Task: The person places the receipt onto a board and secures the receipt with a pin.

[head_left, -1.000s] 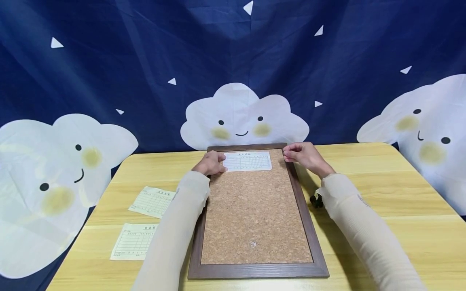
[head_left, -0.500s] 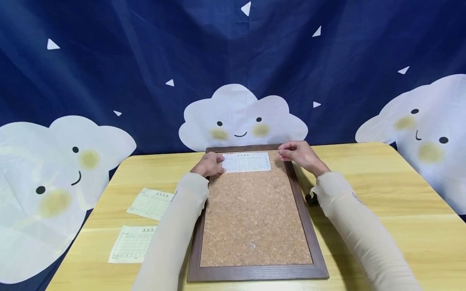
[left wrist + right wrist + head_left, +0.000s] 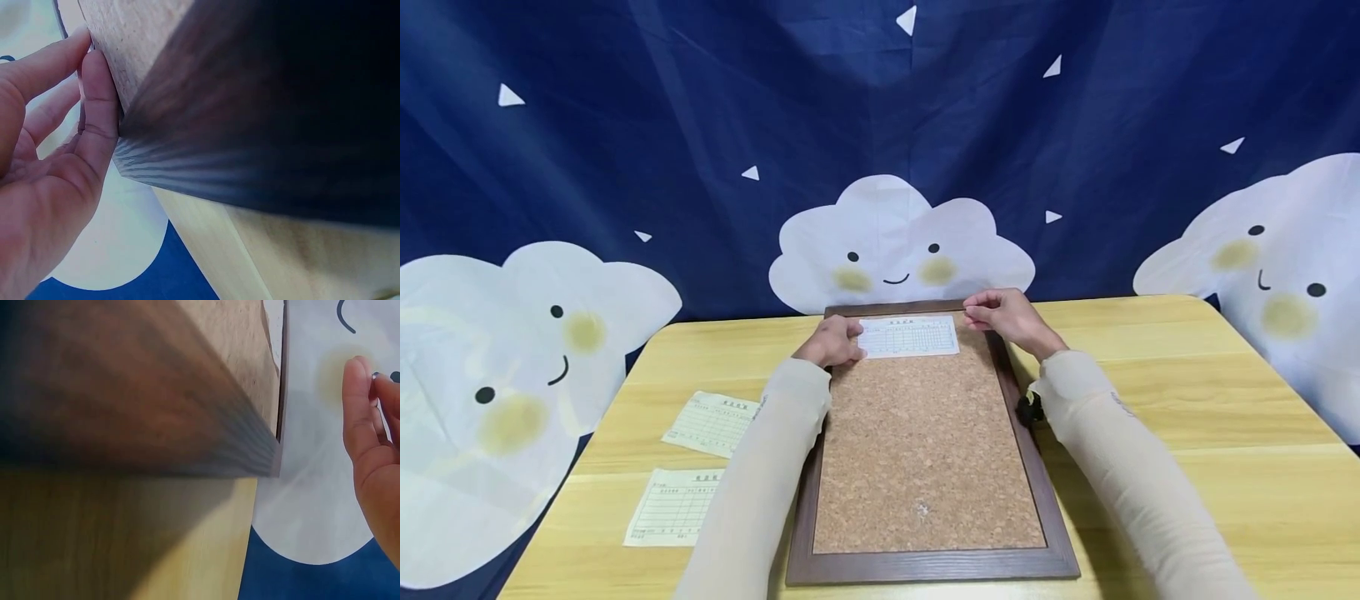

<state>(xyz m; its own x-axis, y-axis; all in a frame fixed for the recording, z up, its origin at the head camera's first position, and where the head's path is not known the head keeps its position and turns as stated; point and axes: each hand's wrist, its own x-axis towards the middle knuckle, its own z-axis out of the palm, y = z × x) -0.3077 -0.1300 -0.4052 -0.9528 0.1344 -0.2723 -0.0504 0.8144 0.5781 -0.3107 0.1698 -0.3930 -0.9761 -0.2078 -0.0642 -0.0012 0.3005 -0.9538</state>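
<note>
A printed paper slip [image 3: 910, 336] lies flat near the top of a cork board [image 3: 925, 450] with a dark brown wooden frame. At its left edge, my left hand [image 3: 833, 340] presses the slip onto the cork with thumb and fingertips. In the left wrist view that hand [image 3: 69, 137] reaches over the frame's edge with extended fingers. My right hand [image 3: 1011, 318] hovers just right of the slip, thumb and fingers pinched together. The right wrist view shows a tiny pin-like thing [image 3: 375, 376] between its fingertips, mostly hidden by them.
Two more printed slips, an upper one [image 3: 711, 422] and a lower one [image 3: 672, 508], lie on the wooden table [image 3: 1210, 383] left of the board. The left sleeve partly covers them. A dark blue cloth [image 3: 700, 100] with cloud faces hangs behind the table.
My right hand has moved left, from over the frame's right side to close beside the slip's right edge. The left hand has stayed on the slip, which lies as before.
</note>
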